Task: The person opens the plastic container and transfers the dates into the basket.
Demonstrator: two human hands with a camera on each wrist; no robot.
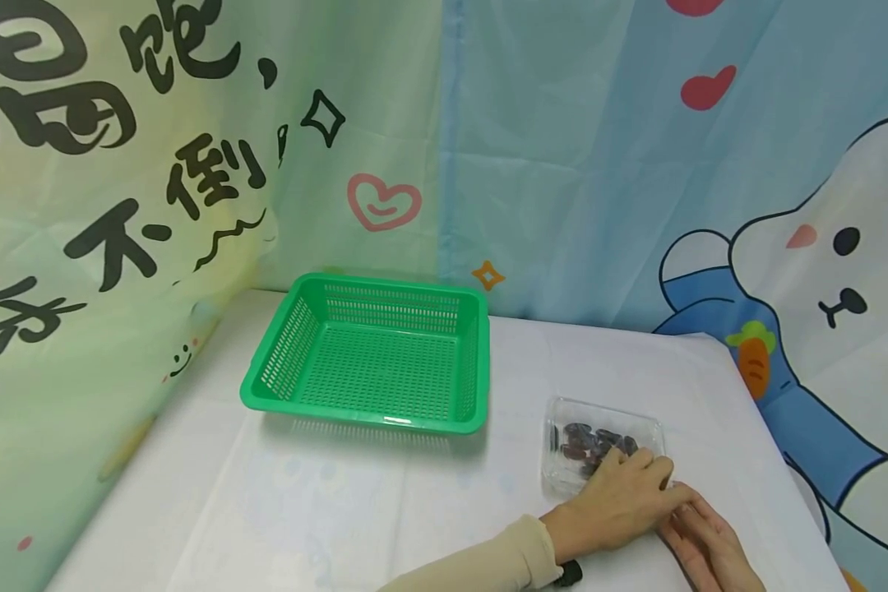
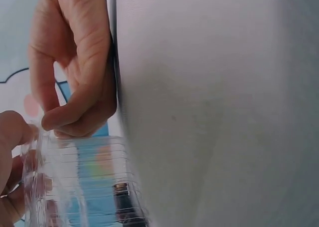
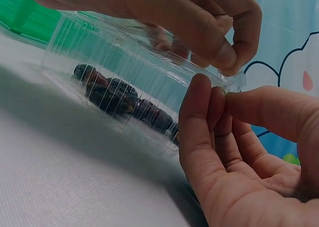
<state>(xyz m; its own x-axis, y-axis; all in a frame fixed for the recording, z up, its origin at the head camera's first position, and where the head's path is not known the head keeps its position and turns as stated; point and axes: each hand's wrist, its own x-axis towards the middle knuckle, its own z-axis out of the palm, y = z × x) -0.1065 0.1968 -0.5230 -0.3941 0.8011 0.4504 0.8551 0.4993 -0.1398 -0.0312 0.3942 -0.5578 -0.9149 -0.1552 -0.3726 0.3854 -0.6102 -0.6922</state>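
Note:
A clear plastic box [image 1: 562,473] sits at the right of the table, its lid on or nearly on. Several dark reddish-brown, oblong fruit-like pieces [image 3: 112,95] lie inside; their exact kind is hard to tell. My left hand [image 1: 625,501] reaches over the box from the left, pinching the lid's edge at the near right corner between thumb and fingers. At that same corner, my right hand [image 1: 710,538] pinches the box's rim [image 3: 238,81] from the side, fingertips close to the left ones. The left wrist view catches the ridged box wall [image 2: 94,162] and both hands.
A green perforated plastic basket [image 1: 385,370] stands at the back left of the white-covered table [image 1: 326,510]. Printed curtains [image 1: 562,164] hang behind and beside the table. A small black object [image 1: 568,573] shows at the left wrist.

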